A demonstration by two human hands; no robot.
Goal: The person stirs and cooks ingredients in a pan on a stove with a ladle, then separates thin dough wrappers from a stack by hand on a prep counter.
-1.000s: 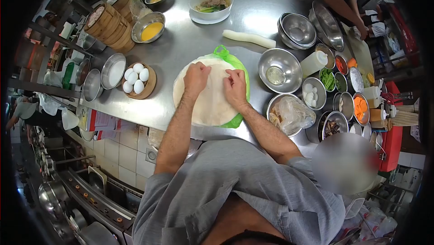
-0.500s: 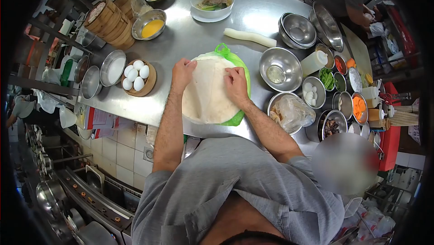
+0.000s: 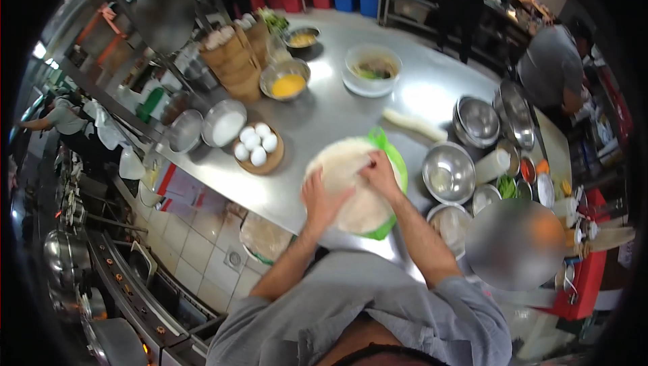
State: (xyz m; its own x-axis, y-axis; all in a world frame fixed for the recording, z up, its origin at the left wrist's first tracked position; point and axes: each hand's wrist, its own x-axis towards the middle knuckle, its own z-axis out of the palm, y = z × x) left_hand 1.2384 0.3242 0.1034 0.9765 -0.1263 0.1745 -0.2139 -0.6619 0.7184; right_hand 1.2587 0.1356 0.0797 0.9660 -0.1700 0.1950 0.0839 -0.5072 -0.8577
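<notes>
A stack of thin, pale round wrappers point(image 3: 361, 211) lies on a bright green plastic bag point(image 3: 397, 163) at the table's near side. My left hand point(image 3: 324, 198) rests on the left part of the stack with its fingers spread. Near the upper right of the stack, my right hand point(image 3: 380, 173) is closed in a pinch on the top wrapper; the fingertips are partly hidden and slightly blurred. Beyond the bag lies a long white radish-like piece point(image 3: 413, 124). A steel bowl point(image 3: 448, 173) with a little clear liquid stands right of the bag.
Left of the stack, several white eggs point(image 3: 258, 144) fill a round wooden holder, beside a bowl of white powder point(image 3: 225, 123). Farther back are a bowl of beaten egg point(image 3: 286, 82), bamboo steamers point(image 3: 233, 62) and a soup bowl point(image 3: 372, 70). Co-workers point(image 3: 550, 62) stand beyond the table.
The view has swung, so the table sits farther right and lower. My left hand has gone from pinching the wrapper's left edge to lying spread on it. My right hand stays pinched.
</notes>
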